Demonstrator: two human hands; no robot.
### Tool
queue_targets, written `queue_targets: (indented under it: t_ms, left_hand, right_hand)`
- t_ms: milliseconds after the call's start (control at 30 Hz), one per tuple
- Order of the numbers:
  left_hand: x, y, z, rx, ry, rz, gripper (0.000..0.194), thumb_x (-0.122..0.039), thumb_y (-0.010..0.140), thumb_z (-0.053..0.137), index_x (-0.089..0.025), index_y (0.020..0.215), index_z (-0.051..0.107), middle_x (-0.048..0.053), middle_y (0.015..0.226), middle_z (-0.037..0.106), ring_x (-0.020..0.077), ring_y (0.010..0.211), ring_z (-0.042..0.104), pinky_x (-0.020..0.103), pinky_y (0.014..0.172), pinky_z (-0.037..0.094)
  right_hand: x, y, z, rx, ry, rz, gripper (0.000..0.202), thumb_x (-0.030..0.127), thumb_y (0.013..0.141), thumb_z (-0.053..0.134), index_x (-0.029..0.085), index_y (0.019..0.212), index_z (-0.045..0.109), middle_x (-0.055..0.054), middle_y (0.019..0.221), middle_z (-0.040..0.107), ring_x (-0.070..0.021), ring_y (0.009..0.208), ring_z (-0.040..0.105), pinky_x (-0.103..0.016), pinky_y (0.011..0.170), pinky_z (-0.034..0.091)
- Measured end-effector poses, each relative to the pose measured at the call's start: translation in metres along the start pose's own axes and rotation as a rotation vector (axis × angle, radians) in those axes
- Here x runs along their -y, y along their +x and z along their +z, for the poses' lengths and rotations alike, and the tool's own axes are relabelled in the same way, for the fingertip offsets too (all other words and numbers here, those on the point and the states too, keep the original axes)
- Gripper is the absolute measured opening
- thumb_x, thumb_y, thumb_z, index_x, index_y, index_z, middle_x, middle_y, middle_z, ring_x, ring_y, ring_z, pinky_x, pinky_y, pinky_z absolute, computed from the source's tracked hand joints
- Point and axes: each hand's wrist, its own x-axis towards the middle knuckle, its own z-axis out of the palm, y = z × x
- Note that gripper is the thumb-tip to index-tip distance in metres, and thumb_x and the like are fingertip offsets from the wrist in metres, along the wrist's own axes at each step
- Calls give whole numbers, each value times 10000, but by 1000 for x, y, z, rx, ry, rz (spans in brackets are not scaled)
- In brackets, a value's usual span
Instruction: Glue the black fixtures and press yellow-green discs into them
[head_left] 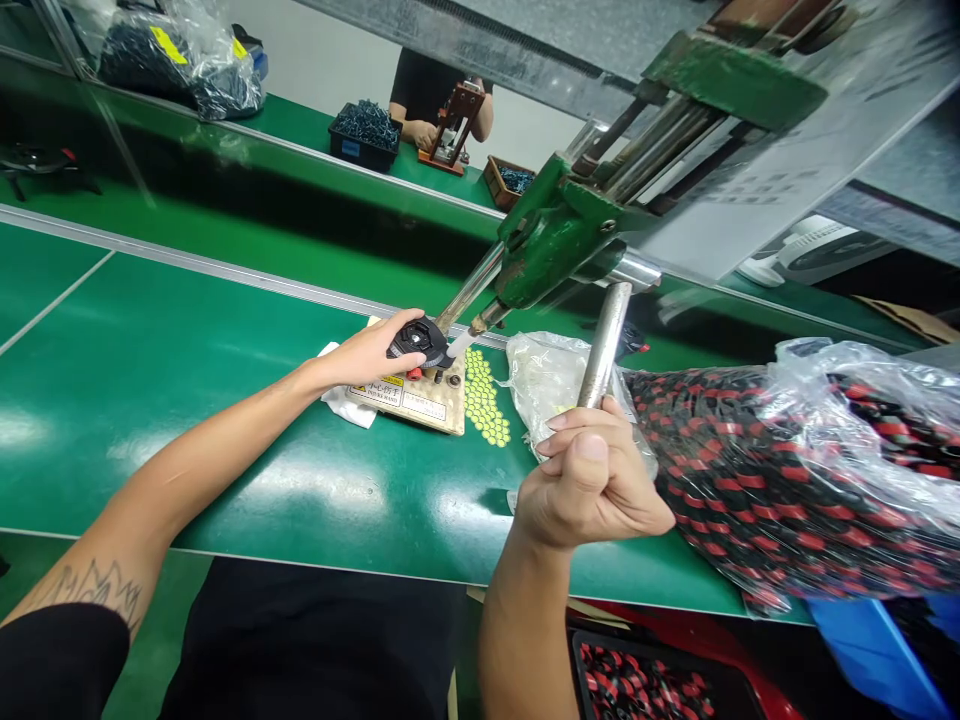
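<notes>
My left hand (375, 350) grips a black round plastic part (420, 340) between thumb and fingers. That part rests on the cream press base (409, 400), which bears a warning label, below the tip of the green hand press (540, 240). A pale translucent piece (460, 345) shows at the part's right edge, close to the press tip. My right hand (589, 480) is closed round the lower end of the press's metal lever (606, 345), which tilts up toward the press head. Many small yellow-green discs (486, 400) lie on the bench just right of the base.
A clear plastic bag (544, 365) lies behind the right hand. Right of it is a large bag of black-and-red parts (765, 480). Below the bench edge sits a black tray (577, 650) of similar parts. Across the partition, a person's hand (421, 134) is beside a small press (454, 130).
</notes>
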Motion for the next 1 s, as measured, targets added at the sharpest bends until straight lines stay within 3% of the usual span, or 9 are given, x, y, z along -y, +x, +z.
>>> queue_targets:
  t_ms: [100, 267, 600, 733, 833, 1000]
  left_hand:
    - [-2, 0, 0, -10, 16, 9, 737, -499, 935, 599, -176, 1572, 415, 175, 1489, 612, 337, 1250, 648, 454, 1050, 517]
    - [-4, 0, 0, -12, 16, -11, 736, -486, 924, 599, -162, 1561, 422, 184, 1485, 614, 342, 1256, 645, 464, 1055, 511]
    - [-2, -1, -2, -1, 4, -9, 737, -502, 929, 604, -182, 1567, 416, 166, 1486, 618, 340, 1271, 640, 465, 1072, 501]
    - [-5, -1, -3, -2, -7, -7, 700, -483, 931, 610, -197, 1547, 439, 150, 1428, 657, 326, 1223, 667, 439, 1033, 524]
    - [-6, -1, -3, 1, -4, -3, 720, -481, 929, 613, -171, 1553, 432, 160, 1421, 656, 326, 1216, 666, 429, 1025, 524]
    - [-6, -1, -3, -8, -2, -22, 737, -467, 931, 615, -162, 1571, 416, 168, 1437, 640, 331, 1224, 657, 438, 1030, 518]
  right_hand:
    - [-1, 0, 3, -52, -3, -39, 472, 199, 936, 636, 194, 506, 441, 61, 497, 470, -137, 534, 571, -507, 974, 545]
    - [-3, -1, 1, 1, 2, -14, 453, 176, 933, 631, 194, 516, 455, 58, 518, 506, -140, 557, 583, -503, 965, 544]
    - [4, 3, 8, -111, 21, 5, 453, 169, 927, 616, 195, 506, 452, 62, 479, 441, -133, 523, 552, -471, 922, 543]
    - [4, 6, 5, -24, -5, -25, 448, 170, 935, 627, 190, 518, 461, 54, 511, 496, -141, 557, 585, -472, 931, 539]
    - [9, 13, 5, -40, 17, 18, 455, 158, 950, 615, 190, 525, 453, 56, 501, 454, -138, 552, 576, -468, 924, 542]
    - [5, 5, 2, -18, 6, -64, 442, 181, 958, 621, 192, 542, 473, 56, 537, 507, -140, 580, 601, -469, 935, 534]
